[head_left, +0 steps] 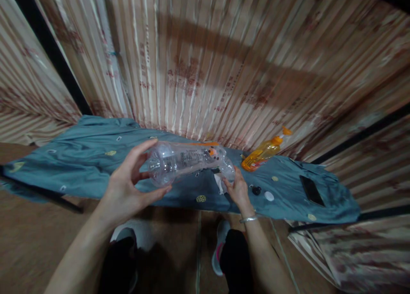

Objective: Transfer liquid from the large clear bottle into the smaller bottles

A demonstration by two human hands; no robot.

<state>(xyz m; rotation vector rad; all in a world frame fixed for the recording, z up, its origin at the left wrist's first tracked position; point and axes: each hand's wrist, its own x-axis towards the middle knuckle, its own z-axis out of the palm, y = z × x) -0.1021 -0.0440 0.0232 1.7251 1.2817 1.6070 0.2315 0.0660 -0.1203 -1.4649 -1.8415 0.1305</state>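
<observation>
A clear, crinkled plastic bottle (pixel 188 157) with a printed label lies sideways in the air between both hands. My left hand (pixel 128 181) grips its base end, with the thumb below and the fingers above. At the bent, narrower end on the right, my right hand (pixel 238 189) pinches the plastic. A crumpled white piece (pixel 220 183), like tissue or paper, shows beside the right fingertips; whether they touch it I cannot tell. Beyond the right hand, a yellow-orange pump bottle (pixel 261 155) leans tilted on the blue cloth.
Blue patterned cloth (pixel 96 157) covers the long surface before me. To the right are a small black round thing (pixel 256 190), a white disc (pixel 269 196) and a dark phone (pixel 311 190). Striped curtains (pixel 192 72) and black poles (pixel 51 46) stand around it.
</observation>
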